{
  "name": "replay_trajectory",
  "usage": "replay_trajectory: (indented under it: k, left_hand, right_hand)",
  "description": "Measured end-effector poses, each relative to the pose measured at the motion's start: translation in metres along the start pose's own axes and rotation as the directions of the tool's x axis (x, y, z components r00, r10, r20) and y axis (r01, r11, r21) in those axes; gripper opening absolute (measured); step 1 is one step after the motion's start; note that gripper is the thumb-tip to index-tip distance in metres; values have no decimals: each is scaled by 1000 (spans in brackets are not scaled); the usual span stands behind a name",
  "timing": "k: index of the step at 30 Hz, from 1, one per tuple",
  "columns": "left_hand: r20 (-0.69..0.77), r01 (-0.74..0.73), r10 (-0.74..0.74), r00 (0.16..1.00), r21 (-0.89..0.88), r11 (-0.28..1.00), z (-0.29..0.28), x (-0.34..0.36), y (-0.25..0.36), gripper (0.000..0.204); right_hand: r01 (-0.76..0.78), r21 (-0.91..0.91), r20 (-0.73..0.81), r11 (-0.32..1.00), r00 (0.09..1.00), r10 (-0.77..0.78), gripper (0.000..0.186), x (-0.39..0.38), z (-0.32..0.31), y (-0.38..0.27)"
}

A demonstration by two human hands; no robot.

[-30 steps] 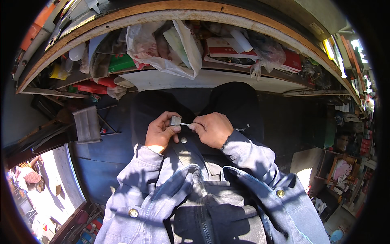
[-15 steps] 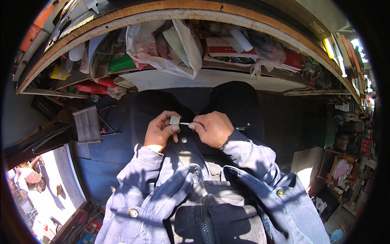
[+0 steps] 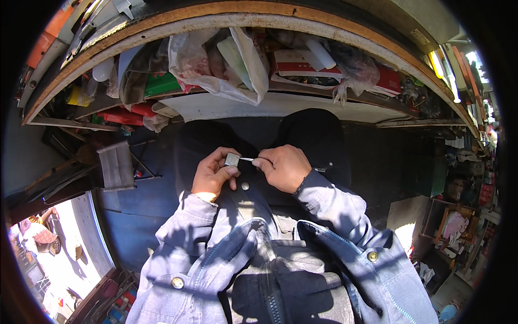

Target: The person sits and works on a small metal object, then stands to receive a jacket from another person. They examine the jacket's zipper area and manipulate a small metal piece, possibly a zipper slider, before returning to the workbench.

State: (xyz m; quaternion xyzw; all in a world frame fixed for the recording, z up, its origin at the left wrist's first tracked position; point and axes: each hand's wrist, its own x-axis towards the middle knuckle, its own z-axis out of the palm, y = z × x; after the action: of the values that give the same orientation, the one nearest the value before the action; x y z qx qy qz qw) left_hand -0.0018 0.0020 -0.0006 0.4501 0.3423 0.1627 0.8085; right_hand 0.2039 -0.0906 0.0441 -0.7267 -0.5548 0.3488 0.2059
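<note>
Over my lap, my left hand [image 3: 212, 175] pinches a small grey square metal block [image 3: 232, 159] between thumb and fingers. From the other side, my right hand [image 3: 286, 166] grips a thin silver metal rod [image 3: 246, 159]. The rod's tip meets the right side of the block; whether it goes inside is too small to tell. The rest of the rod is hidden in my closed right fingers. Both forearms are in blue-grey jacket sleeves, and my dark trousers are beneath the hands.
A wooden workbench edge [image 3: 259, 20] arches ahead of my knees. On the shelf below it lie a white plastic bag [image 3: 183, 59], a red and white box [image 3: 294, 62] and other clutter. A small folding stool [image 3: 116, 166] stands at left, near a sunlit opening. Crowded shelves line the right.
My right hand has shifted slightly up, and the rod now points at the block at a slightly different angle. The left hand and block have hardly moved.
</note>
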Motion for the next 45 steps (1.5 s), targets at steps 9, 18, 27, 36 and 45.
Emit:
replay_trajectory:
  k: [9,18,27,36,45]
  left_hand:
    - [-18,-51,50,999,-47,998,-1,-1,1,38]
    - [15,-56,58,998,-78,995,0,-2,4,36]
    - [39,-127,129,991,-54,990,-1,0,-3,38]
    - [42,-93,95,995,-57,994,-2,-2,-4,38]
    - [31,-90,92,995,-57,994,3,-3,-3,35]
  right_hand:
    - [-26,44,1,999,1000,26,28,-1,-9,-1]
    - [72,76,14,994,997,-74,31,5,-11,-12]
    - [116,-4,19,993,993,-116,23,14,-14,-12]
    - [74,-32,26,997,997,-73,22,14,-4,-13]
    - [65,-21,-15,998,998,-66,23,6,1,-16]
